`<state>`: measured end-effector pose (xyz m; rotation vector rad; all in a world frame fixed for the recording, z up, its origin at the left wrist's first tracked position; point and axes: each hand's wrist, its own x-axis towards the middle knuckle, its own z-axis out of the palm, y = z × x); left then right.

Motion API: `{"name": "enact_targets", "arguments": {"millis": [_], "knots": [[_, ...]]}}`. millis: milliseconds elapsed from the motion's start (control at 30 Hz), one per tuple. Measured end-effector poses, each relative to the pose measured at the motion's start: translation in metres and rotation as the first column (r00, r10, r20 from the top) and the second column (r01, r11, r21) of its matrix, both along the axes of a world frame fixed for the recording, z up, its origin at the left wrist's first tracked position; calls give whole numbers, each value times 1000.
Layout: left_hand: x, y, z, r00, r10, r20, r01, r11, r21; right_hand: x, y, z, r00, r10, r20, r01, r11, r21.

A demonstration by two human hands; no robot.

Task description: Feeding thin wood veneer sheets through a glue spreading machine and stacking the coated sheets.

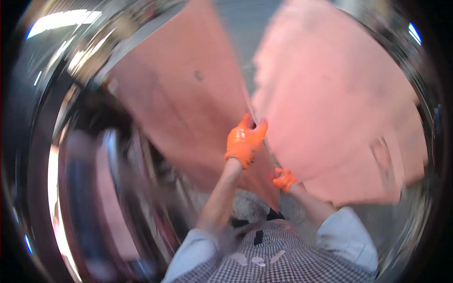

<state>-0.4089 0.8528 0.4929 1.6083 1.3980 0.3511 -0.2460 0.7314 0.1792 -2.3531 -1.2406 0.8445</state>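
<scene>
A large flat pink sheet [174, 85] stands tilted in front of me, with a small dark mark or hole in its upper part. My left hand [245, 141], in an orange glove, is closed around the sheet's right edge, thumb and fingers on either side. Lower on that same edge, near the bottom corner, my right hand [284, 179] grips it in a matching glove; its fingertips are partly hidden. To the right spreads a second pink sheet [330, 104] with ragged edges and a slit-like mark near its lower right. Motion blurs much of the picture.
Grey floor [245, 28] shows between the two sheets. On the left are long blurred bars, with a pink strip [113, 198] among them. Dark, blurred equipment lines the far left. My checked apron [283, 245] fills the bottom.
</scene>
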Motion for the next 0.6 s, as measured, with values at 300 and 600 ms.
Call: {"name": "enact_targets", "arguments": {"millis": [300, 600], "knots": [[97, -102, -12, 554, -532, 641, 446, 839, 311, 313, -93, 350, 457, -876, 153, 122, 232, 965], [-179, -114, -150, 787, 366, 497, -489, 861, 142, 329, -10, 80, 342, -158, 926, 239, 968, 76]]}}
